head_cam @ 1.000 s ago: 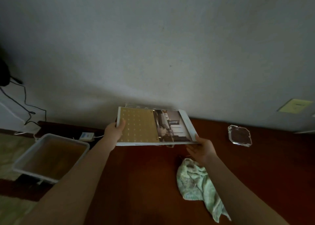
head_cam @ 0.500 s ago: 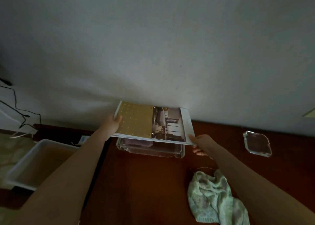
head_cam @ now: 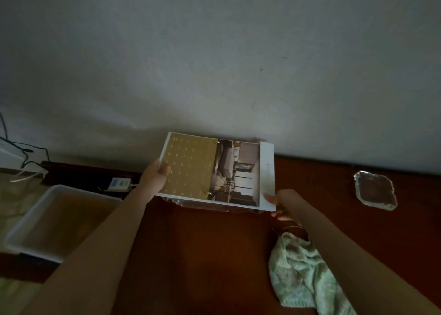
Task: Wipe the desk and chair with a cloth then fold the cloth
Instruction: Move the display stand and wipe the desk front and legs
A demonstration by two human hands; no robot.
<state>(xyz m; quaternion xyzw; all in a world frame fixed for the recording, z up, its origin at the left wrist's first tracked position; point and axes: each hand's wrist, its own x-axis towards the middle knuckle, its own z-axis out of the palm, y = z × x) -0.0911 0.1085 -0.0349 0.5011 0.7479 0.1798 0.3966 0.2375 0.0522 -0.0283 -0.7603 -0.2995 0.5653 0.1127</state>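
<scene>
A crumpled pale green cloth lies on the dark red-brown desk, at the lower right, untouched by either hand. Both hands hold a flat booklet with a gold dotted cover and a room photo, near the wall. My left hand grips its left edge with the thumb on top. My right hand pinches its near right corner. Under the booklet a clear plastic box peeks out along the near edge.
A clear glass ashtray sits on the desk at the right. A white plastic bin stands off the desk's left edge, with a power strip and cables behind it. The wall rises right behind the desk.
The booklet has shifted toward the wall and settled lower over the clear box, with both hands still on it. The view has moved, so the cloth and ashtray sit further right.
</scene>
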